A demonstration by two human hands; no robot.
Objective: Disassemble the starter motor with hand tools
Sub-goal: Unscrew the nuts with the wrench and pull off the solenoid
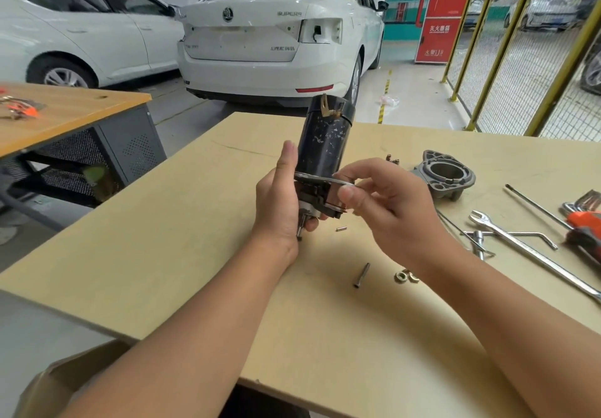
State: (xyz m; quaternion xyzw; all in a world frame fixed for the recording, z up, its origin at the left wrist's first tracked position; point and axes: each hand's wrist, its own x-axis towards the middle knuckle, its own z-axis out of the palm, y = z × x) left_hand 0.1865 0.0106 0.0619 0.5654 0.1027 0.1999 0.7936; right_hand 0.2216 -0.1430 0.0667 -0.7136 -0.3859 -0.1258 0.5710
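The black starter motor body (325,137) is held tilted above the wooden table (201,248), its shaft end pointing down toward me. My left hand (279,199) grips its lower end, thumb lying up along the casing. My right hand (383,203) pinches a thin silver metal ring (320,179) that sits around the motor's lower rim. The grey end housing (445,175) lies detached on the table to the right.
A bolt (361,275), two nuts (406,276) and a small pin (341,229) lie near my arms. At the right are a wrench (533,256), a long screwdriver (533,205) and an orange-handled tool set (585,222). White cars stand behind; another bench stands at the left.
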